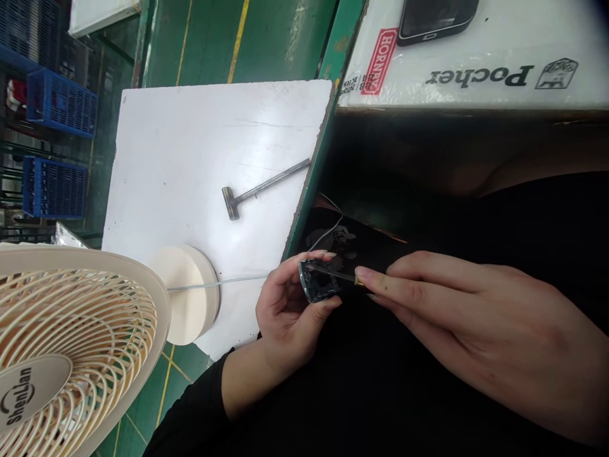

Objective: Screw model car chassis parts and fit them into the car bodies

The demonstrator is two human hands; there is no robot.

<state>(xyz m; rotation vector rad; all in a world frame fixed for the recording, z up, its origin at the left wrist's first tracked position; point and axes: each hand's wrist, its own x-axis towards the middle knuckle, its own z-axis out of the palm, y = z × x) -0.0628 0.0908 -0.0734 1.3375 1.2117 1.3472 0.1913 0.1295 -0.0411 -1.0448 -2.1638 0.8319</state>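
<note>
— Where is the black part [321, 289]?
— Left hand [290, 311] has fingers clamped on it; hammer [259, 188] lies toward eleven o'clock.
— And right hand [490, 317]?
— Fingers pinch metal tool [343, 277]; detail working, I judge; steadiness is needed.

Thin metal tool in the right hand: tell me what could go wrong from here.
The thin tool could slip off the dark part and jab the left fingers, which grip close to its tip. The grey cord runs right by that hand and might snag. The hammer could be knocked off, since its handle reaches the white board's edge.
</note>
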